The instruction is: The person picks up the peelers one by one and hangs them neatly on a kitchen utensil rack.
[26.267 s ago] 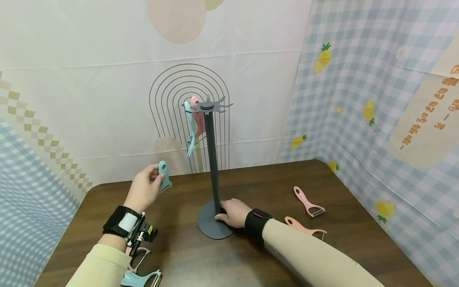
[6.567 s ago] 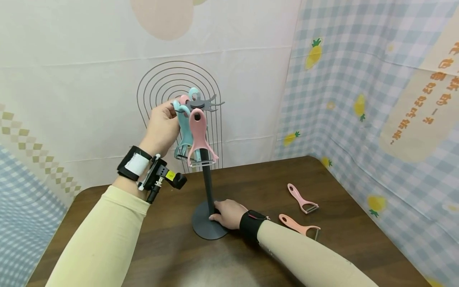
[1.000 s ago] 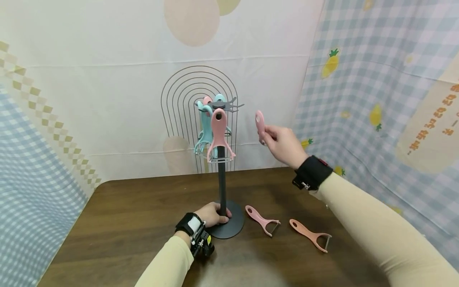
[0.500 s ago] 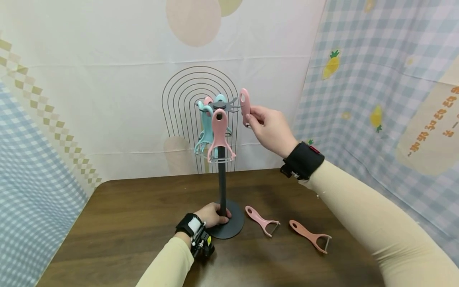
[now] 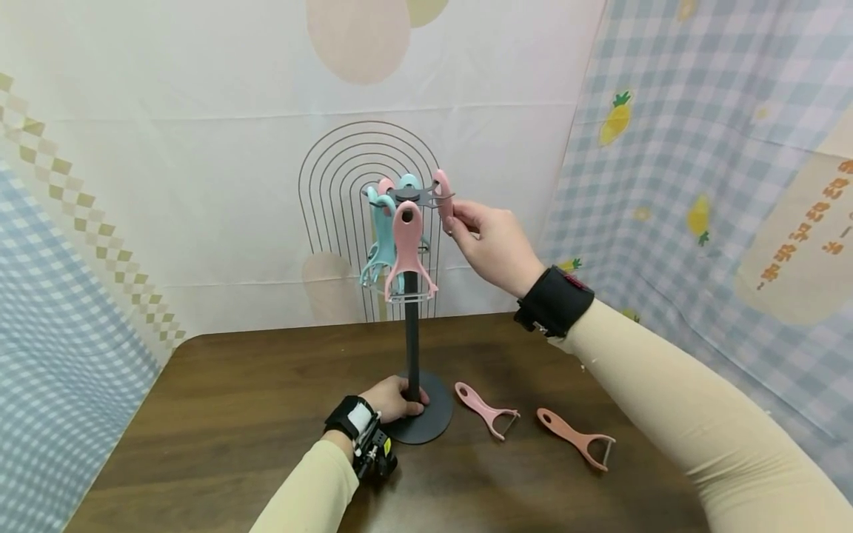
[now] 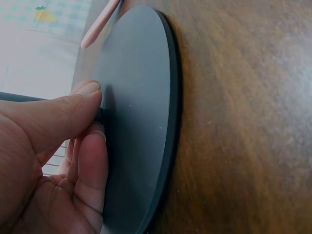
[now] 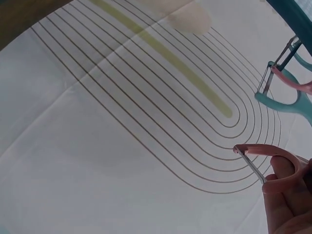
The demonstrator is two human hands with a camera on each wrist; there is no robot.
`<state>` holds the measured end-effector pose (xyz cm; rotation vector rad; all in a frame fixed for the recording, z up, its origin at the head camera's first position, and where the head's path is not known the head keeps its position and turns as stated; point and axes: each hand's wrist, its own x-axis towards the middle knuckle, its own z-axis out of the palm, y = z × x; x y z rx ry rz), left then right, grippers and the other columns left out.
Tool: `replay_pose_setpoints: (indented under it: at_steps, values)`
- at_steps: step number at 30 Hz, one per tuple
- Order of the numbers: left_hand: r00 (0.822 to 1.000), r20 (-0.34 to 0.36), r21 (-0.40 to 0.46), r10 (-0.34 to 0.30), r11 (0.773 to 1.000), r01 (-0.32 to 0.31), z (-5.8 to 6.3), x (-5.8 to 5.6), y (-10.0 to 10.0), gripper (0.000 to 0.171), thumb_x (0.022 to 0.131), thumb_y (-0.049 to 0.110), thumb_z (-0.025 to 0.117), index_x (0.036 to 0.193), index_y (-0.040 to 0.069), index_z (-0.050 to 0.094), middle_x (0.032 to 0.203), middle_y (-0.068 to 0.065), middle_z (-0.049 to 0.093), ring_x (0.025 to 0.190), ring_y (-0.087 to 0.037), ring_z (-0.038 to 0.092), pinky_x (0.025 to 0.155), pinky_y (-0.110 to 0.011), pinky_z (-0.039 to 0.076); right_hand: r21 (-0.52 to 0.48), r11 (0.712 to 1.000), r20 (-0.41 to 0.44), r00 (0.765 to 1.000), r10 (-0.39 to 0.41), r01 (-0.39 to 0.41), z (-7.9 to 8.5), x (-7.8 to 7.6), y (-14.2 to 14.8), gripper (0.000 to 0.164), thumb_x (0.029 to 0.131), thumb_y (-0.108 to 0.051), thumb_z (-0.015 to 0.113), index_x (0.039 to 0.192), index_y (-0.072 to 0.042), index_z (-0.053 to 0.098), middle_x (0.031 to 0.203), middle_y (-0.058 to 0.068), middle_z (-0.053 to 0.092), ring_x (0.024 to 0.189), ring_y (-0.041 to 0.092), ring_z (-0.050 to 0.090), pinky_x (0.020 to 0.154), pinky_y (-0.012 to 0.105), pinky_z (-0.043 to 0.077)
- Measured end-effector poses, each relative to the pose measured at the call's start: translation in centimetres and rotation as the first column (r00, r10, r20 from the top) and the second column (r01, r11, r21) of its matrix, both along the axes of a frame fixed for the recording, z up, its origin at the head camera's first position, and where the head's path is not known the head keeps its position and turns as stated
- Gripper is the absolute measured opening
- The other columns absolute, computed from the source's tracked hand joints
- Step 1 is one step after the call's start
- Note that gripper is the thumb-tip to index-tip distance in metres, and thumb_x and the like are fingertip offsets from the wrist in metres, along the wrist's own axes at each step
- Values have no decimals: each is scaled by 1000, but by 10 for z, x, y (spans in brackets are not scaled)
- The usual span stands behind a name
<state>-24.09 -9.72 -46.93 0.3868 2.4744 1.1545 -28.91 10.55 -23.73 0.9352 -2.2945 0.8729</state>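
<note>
My right hand point(image 5: 496, 240) pinches a pink peeler point(image 5: 444, 198), its handle upright at the right-hand hooks of the dark grey rack point(image 5: 408, 195). A hook crosses the handle; whether it passes through the hole I cannot tell. In the right wrist view the held peeler's blade end point(image 7: 251, 165) points away from the fingers. My left hand point(image 5: 392, 398) grips the foot of the pole point(image 5: 412, 333), just above the round base point(image 6: 139, 97). Another pink peeler point(image 5: 407, 240) hangs at the front, beside teal peelers point(image 5: 383, 237). Behind them another pink handle shows only partly.
Right of the base, a light pink peeler point(image 5: 485, 409) and an orange peeler point(image 5: 576, 437) lie on the brown wooden table point(image 5: 253, 414). A white patterned cloth point(image 5: 220, 207) hangs behind, with a blue checked cloth point(image 5: 666, 244) on the right.
Over the last second the right hand has carried the pink peeler left to the hooks. Since the oldest frames more peelers hang there, and the left hand has replaced the right at the pole's foot.
</note>
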Motion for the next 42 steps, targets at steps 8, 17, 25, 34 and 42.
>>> replay_pose_setpoints:
  at_steps: [8, 17, 25, 34, 42]
  values:
    - [1000, 0, -1, -5, 1000, 5, -4, -3, 0, 14, 88, 12, 67, 100, 8, 71, 86, -5, 66, 73, -13, 55, 67, -29, 45, 11, 999, 3, 999, 48, -48, -4, 3, -1, 31, 97, -14, 54, 127, -6, 60, 110, 12, 71, 101, 14, 63, 89, 41, 54]
    - [1000, 0, 10, -18, 1000, 18, -12, -8, -4, 14, 87, 12, 68, 99, 9, 72, 84, -3, 66, 71, -13, 55, 66, -28, 45, 18, 999, -22, 999, 49, -49, -8, 1, -2, 32, 97, -14, 55, 127, -6, 60, 110, 11, 72, 103, 13, 63, 89, 41, 54]
    - [1000, 13, 2, -12, 1000, 12, -11, -8, -4, 13, 87, 13, 68, 99, 9, 71, 82, -2, 63, 71, -14, 54, 66, -28, 43, 32, 998, -56, 997, 50, -48, -12, 0, -2, 34, 96, -14, 56, 128, -6, 58, 111, 12, 71, 103, 14, 63, 89, 42, 54]
    - [1000, 3, -7, -4, 1000, 4, -10, -7, -4, 14, 87, 12, 68, 100, 9, 72, 82, -3, 65, 71, -13, 55, 67, -28, 44, 59, 996, -87, 993, 73, -68, -13, -2, 5, 39, 95, -16, 57, 133, -8, 55, 123, 13, 66, 106, 17, 61, 88, 42, 54]
    - [1000, -11, -21, -12, 1000, 12, -7, -4, -2, 16, 87, 12, 67, 102, 8, 72, 83, -4, 66, 72, -13, 54, 69, -29, 43, 116, 993, -59, 997, 45, -38, -20, -6, 23, 41, 96, -21, 56, 135, -10, 52, 129, 10, 62, 105, 17, 62, 80, 42, 57]
